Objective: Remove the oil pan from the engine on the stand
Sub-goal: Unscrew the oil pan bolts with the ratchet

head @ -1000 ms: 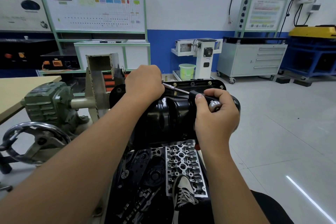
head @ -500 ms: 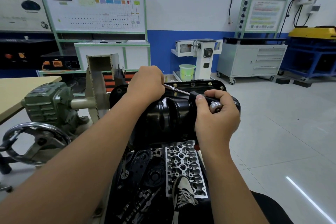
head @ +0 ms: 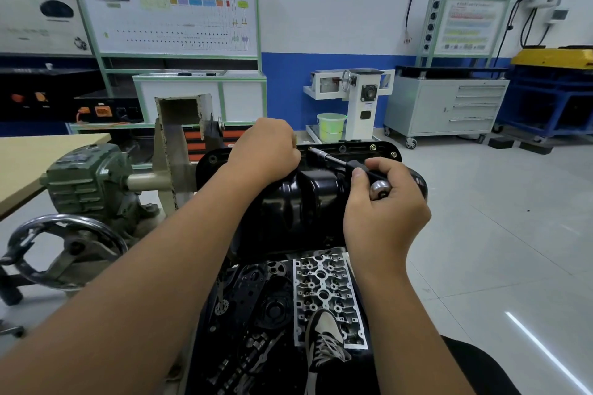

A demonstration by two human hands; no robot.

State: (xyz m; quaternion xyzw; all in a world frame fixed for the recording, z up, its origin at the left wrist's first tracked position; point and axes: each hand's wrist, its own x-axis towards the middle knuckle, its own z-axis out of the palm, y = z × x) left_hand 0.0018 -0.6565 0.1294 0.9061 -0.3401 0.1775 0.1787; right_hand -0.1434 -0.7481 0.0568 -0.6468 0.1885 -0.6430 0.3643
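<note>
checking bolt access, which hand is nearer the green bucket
Left. The left hand sits on the pan's far flange, just left of the bucket. The right hand holds the driver nearer the camera.

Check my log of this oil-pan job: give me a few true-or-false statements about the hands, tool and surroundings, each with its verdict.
1. The right hand grips a ratchet. True.
2. The left hand lies flat and open on the table. False: it is curled at the oil pan's far flange.
3. Bolts remain in the flange. True.
4. The pan is red. False: black.
5. A green bucket stands on the floor behind. True.
</note>
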